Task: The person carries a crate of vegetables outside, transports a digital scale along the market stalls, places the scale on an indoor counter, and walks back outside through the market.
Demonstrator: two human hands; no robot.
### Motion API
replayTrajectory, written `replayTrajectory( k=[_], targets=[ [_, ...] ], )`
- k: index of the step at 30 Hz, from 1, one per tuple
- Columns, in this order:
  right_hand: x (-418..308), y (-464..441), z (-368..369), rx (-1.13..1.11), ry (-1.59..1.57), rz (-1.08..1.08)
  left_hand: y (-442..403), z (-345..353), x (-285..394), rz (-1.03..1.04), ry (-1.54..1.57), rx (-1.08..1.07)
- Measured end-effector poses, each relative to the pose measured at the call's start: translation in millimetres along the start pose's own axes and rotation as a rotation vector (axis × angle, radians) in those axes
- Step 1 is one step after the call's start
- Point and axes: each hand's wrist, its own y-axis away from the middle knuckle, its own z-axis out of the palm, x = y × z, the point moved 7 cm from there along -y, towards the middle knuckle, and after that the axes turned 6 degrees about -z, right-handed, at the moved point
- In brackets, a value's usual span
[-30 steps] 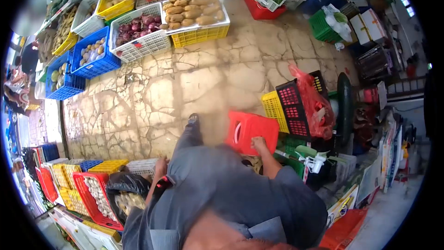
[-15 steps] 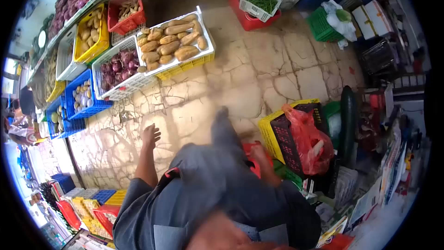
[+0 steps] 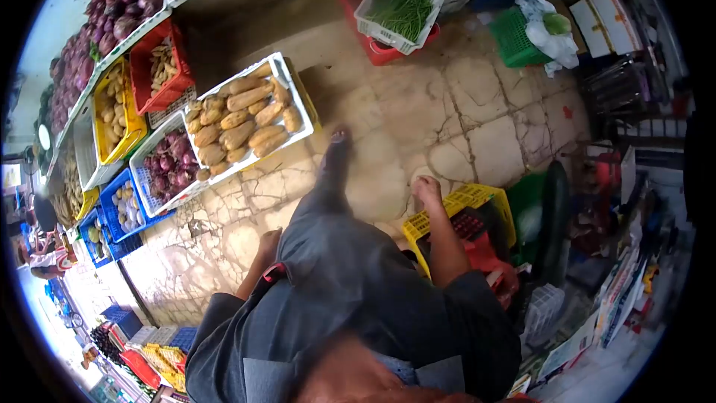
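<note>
Cracked tile flr (image 3: 485,142) all around, my R hand (image 3: 427,192) has fingers loosely curled together near yellow crate (image 3: 477,195) on my R side w/ red bag (image 3: 494,265) close by, L hand (image 3: 269,245) by my thigh (image 3: 317,224), finger state can't tell.

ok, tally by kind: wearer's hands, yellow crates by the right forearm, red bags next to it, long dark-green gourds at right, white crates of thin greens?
Hands (left hand, right hand): 2
Yellow crate: 1
Red bag: 1
Long gourd: 1
White crate of greens: 1
Total: 6
</note>
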Motion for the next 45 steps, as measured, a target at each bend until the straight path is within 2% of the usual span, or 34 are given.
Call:
replayTrajectory(
  k=[1, 2, 3, 4, 6, 7, 8, 9, 10, 11, 14, 16, 17, 18, 19, 21, 22, 24, 26, 27, 28, 30, 31, 33, 34, 35, 38, 41, 44, 45],
  targets=[
    [-12.7, -10.6, 1.0, -0.056, 0.142, -0.027, -7.8, -1.1, 29.3, -0.034, -0.008, 0.024],
    [-28.0, -14.3, -3.1, -0.108, 0.291, -0.047, -38.2, 2.4, 23.9, -0.190, 0.158, -0.002],
    [-28.7, -21.3, 2.1, -0.021, 0.281, 0.197, -64.8, 6.0, 19.7, -0.348, 0.325, -0.002],
    [-35.9, -21.5, 9.2, 0.078, 0.256, 0.437, -99.4, -13.7, 53.7, -0.302, 0.379, 0.079],
    [-4.7, -55.9, -9.1, -0.064, 0.415, 0.256, -109.5, -9.7, 85.1, -0.290, 0.409, 0.036],
    [4.4, -86.2, -17.4, -0.114, 0.498, 0.187, -138.9, -6.6, 123.5, -0.256, 0.414, 0.019],
    [-1.6, -105.5, -26.6, -0.119, 0.530, 0.165, -152.4, -6.4, 152.2, -0.228, 0.409, 0.002],
    [-21.7, -119.5, -34.6, -0.092, 0.502, 0.200, -131.0, -8.4, 215.8, -0.149, 0.392, 0.032],
    [-57.5, -132.1, -35.3, -0.028, 0.444, 0.264, -109.8, -10.9, 283.2, -0.063, 0.377, 0.068],
    [-80.7, -151.3, -33.4, -0.022, 0.346, 0.349, -120.2, -8.8, 315.7, -0.004, 0.389, 0.045],
    [-71.2, -244.2, -34.5, -0.017, 0.327, 0.160, -140.0, -4.4, 385.1, 0.104, 0.495, 0.105],
    [-98.5, -303.7, -24.5, -0.022, 0.505, 0.129, -115.0, -5.6, 432.5, 0.096, 0.516, 0.205],
    [-98.3, -339.7, -24.2, -0.044, 0.540, 0.111, -110.7, 0.2, 439.5, 0.120, 0.526, 0.235],
    [-98.1, -370.5, -22.5, -0.072, 0.573, 0.092, -104.0, 6.6, 431.4, 0.045, 0.534, 0.272],
    [-88.6, -414.8, -14.6, -0.139, 0.640, -0.094, -107.1, 14.7, 415.0, -0.024, 0.542, 0.316],
    [-73.1, -486.8, -13.4, -0.145, 0.519, -0.053, -112.6, 36.6, 350.4, -0.182, 0.556, 0.317],
    [-76.0, -514.7, -13.0, -0.081, 0.345, 0.171, -110.4, 54.4, 306.4, -0.264, 0.570, 0.276],
    [-133.7, -541.7, 6.7, 0.029, 0.162, 0.304, -91.5, 101.3, 248.0, -0.378, 0.403, 0.210],
    [-141.8, -584.5, 4.4, -0.051, 0.017, 0.348, -38.5, 140.5, 267.5, -0.658, 0.507, 0.314],
    [-134.5, -605.3, 8.6, -0.090, -0.056, 0.368, -30.7, 156.3, 267.7, -0.708, 0.502, 0.298],
    [-139.2, -614.8, 9.7, -0.019, -0.050, 0.422, -22.9, 168.8, 267.9, -0.753, 0.500, 0.280],
    [-163.9, -622.4, 18.2, 0.126, -0.033, 0.527, -20.6, 182.4, 276.8, -0.757, 0.521, 0.291],
    [-146.3, -636.2, 18.5, 0.097, -0.110, 0.553, -18.7, 186.3, 286.7, -0.755, 0.542, 0.312],
    [-109.4, -666.7, 19.4, 0.098, -0.168, 0.319, -24.5, 191.3, 310.3, -0.752, 0.559, 0.343],
    [-134.8, -665.0, 25.9, 0.097, -0.196, 0.198, -29.4, 192.7, 319.2, -0.729, 0.567, 0.350],
    [-146.0, -654.8, 21.4, 0.186, -0.101, 0.394, -31.4, 193.4, 327.8, -0.706, 0.578, 0.357],
    [-172.1, -638.0, 26.2, 0.199, -0.129, 0.394, -40.3, 197.2, 359.4, -0.667, 0.595, 0.357],
    [-185.9, -638.2, 28.3, 0.206, -0.085, 0.320, -58.9, 205.5, 365.0, -0.595, 0.607, 0.352],
    [-206.4, -630.1, 14.8, 0.173, 0.052, 0.324, -64.9, 218.4, 350.8, -0.549, 0.744, 0.380],
    [-190.4, -635.9, -1.4, 0.133, 0.002, 0.248, -62.7, 218.9, 356.9, -0.529, 0.750, 0.377]
  ],
)
